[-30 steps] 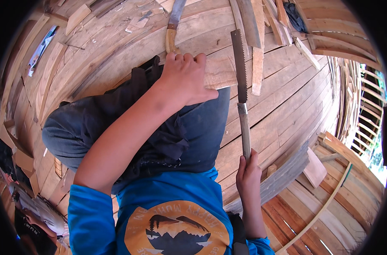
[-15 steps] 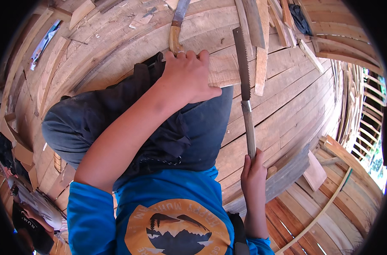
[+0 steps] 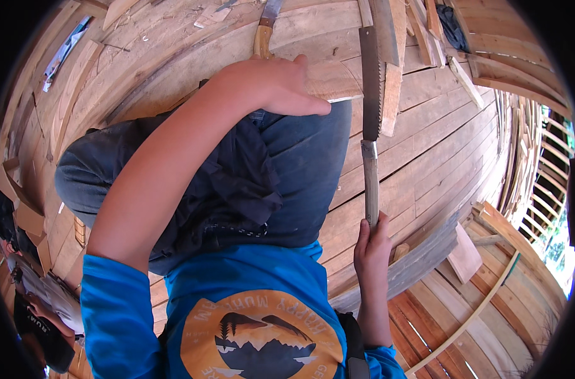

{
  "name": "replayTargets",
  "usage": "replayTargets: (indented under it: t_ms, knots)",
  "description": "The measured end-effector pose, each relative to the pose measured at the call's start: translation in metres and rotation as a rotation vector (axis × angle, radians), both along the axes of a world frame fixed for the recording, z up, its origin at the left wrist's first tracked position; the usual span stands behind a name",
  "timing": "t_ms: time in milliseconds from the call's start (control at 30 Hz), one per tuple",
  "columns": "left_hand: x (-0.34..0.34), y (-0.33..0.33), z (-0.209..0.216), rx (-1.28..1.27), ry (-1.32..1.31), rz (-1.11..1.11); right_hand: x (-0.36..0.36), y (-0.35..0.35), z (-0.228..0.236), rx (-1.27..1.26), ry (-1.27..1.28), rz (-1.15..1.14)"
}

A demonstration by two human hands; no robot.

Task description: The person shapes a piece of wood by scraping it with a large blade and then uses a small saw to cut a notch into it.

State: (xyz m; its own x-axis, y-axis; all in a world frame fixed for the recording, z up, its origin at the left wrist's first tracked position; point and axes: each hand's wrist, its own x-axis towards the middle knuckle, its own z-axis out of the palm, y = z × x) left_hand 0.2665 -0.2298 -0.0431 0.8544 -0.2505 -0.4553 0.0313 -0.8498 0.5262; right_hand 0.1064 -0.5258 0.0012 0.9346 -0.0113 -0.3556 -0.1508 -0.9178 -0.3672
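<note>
My left hand (image 3: 284, 85) is clamped over a short wooden board (image 3: 331, 81), its thumb along the near edge and its other fingers partly hidden on the far side. The board lies by my bent leg, above the dark trousers. At the board's right end stands the dark blade of a handsaw (image 3: 370, 85), toothed edge facing right; whether it touches the wood I cannot tell. Lower down, my right hand (image 3: 372, 243) is wrapped round the end of the saw's long pale handle. Just beyond my left hand lies a large knife (image 3: 263, 38) with a wooden handle.
Loose wooden strips (image 3: 393, 95) lie on the plank floor (image 3: 420, 158) beyond the saw. A grey beam (image 3: 414, 268) runs past my right forearm. Another person (image 3: 44, 322) is at the lower left edge. Curved wooden ribs (image 3: 550, 177) rise at the far right.
The saw has shifted slightly up and its blade stands straighter, tip further right. My left hand and the board sit a little higher in the picture. The whole view has shifted slightly.
</note>
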Motion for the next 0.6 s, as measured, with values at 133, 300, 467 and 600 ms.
replayTargets:
  t_ms: [133,300,467,600]
  knots:
    - [0.005,-0.001,0.014,0.008,0.131,-0.019,0.018,0.012,0.01,0.029,-0.007,0.008]
    - [0.018,0.005,0.021,-0.02,0.255,-0.035,0.02,0.012,0.018,0.089,0.05,-0.017]
    - [0.026,0.008,0.03,-0.06,0.32,-0.069,0.019,0.009,0.019,0.108,0.066,-0.027]
    - [0.03,0.009,0.026,-0.047,0.365,-0.107,0.019,0.01,0.022,0.09,0.083,-0.026]
